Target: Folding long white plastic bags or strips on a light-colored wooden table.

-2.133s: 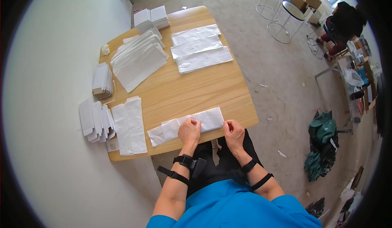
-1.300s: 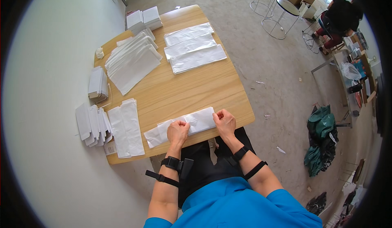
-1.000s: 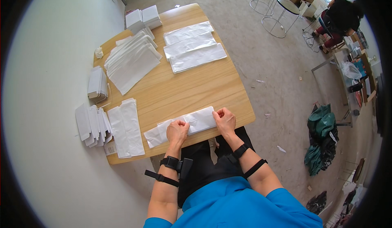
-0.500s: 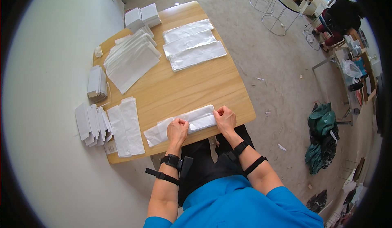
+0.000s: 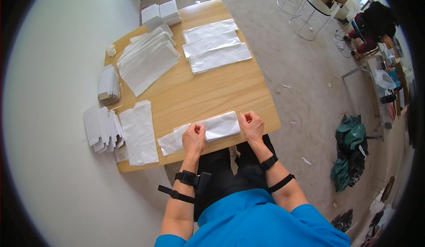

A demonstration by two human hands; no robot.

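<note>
A thin white folded sheet [image 5: 222, 126], paper-like or plastic, lies lengthwise along the table's near edge, with a narrower white piece [image 5: 170, 143] extending from its left end. Over the middle of this strip my left hand [image 5: 194, 139] is closed, its thumb and fingers pinched at the sheet's fold. My right hand [image 5: 253, 126] is closed too, fingertips pinched just beyond the sheet's right end; whatever they hold, if anything, is too small to make out. Left of the strip lies a stack of folded white sheets [image 5: 139, 134].
Fanned white sheets [image 5: 148, 65] and three folded white bundles [image 5: 217, 45] lie on the wooden table [image 5: 212, 87]. White flat boxes [image 5: 108, 85] stand along its left edge, more white boxes [image 5: 160, 14] at the far corner. At right, a person [image 5: 374, 23] sits by a cluttered table.
My right hand has shifted slightly right, off the sheet's right end. My left hand stays closed on the strip. The whole view has moved a little.
</note>
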